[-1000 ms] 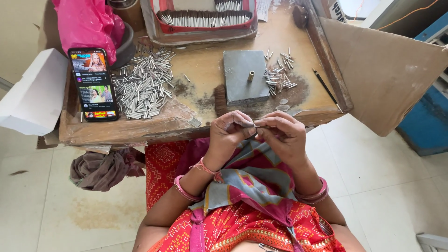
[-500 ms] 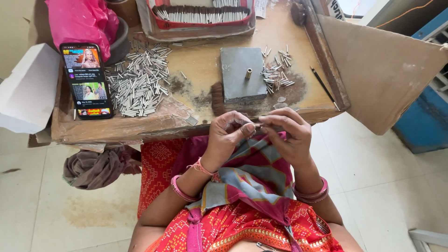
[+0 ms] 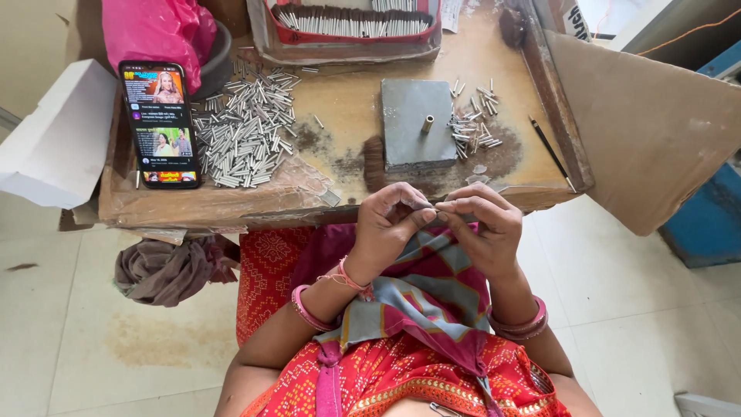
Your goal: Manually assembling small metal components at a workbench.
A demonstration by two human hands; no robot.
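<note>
My left hand [image 3: 390, 224] and my right hand [image 3: 482, 224] meet over my lap, just below the front edge of a low wooden work table [image 3: 193, 205]. Their fingertips pinch one small silvery metal tube [image 3: 428, 205] between them. Straight ahead on the table sits a grey square metal block [image 3: 413, 123] with a short brass peg [image 3: 426, 123] standing upright in it. A small heap of short metal tubes [image 3: 475, 127] lies right of the block. A larger heap of tubes [image 3: 247, 135] lies to its left.
A smartphone [image 3: 160, 123] with a lit screen lies at the table's left end, beside a white box [image 3: 54, 143]. A tray of long rods [image 3: 351, 22] stands at the back. A pink bag [image 3: 150, 31], a pencil [image 3: 549, 150], a cardboard sheet [image 3: 648, 123] and a brown cloth [image 3: 166, 270] surround the table.
Both hands stay together over my lap, fingers working the small tube. The view has shifted slightly; the table items have not moved.
</note>
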